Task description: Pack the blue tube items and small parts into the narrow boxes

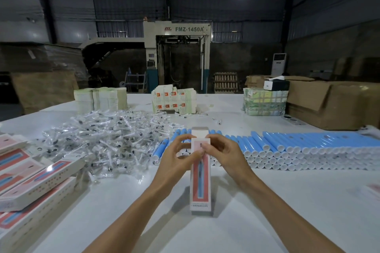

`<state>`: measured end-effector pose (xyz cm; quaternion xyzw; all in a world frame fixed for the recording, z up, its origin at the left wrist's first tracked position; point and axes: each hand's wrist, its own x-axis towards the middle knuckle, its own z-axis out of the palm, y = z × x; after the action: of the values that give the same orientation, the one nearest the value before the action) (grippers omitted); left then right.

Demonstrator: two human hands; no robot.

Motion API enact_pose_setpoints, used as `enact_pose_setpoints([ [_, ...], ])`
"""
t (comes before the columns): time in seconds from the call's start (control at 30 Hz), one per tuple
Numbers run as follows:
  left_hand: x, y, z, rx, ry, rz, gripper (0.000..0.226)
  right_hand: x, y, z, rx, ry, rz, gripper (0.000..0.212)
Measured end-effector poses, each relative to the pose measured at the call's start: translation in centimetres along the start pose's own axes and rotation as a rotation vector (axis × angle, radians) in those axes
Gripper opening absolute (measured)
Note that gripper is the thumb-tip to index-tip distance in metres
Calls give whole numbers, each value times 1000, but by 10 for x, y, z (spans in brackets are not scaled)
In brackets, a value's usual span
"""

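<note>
A narrow white box [200, 187] with a red and blue print stands on end on the white table [287, 201], its lower end on the tabletop. My left hand [176, 158] grips its upper part from the left. My right hand [224, 154] pinches it from the right, fingertips at the flap. The top flap is raised. Behind it lie stacked rows of blue tubes [308, 148] with white caps. A heap of small clear-bagged parts [107, 137] spreads at the left.
Filled narrow boxes [35, 183] pile up at the left table edge. Stacks of flat cartons [174, 100] and paper bundles [100, 98] stand at the back, a wrapped bundle [265, 100] and brown cardboard boxes [333, 102] at the right rear. A big machine stands beyond the table.
</note>
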<state>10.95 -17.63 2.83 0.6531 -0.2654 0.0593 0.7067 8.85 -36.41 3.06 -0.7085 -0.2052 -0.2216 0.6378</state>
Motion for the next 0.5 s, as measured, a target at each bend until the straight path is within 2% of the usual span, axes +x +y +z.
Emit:
enact_pose_setpoints([
  [0.1,19,4,3,44,13,-32,31,0,1,-8,13,23,78,23],
  [0.27,14,-17,19,-25,82,-65,32,-4,7,-9,-14,60,141,17],
  [0.4,7,-21,23,-91,81,-90,23,-6,1,-6,13,170,183,27],
  [0.5,3,-16,24,-101,16,-89,27,-1,-10,-5,123,267,289,39],
])
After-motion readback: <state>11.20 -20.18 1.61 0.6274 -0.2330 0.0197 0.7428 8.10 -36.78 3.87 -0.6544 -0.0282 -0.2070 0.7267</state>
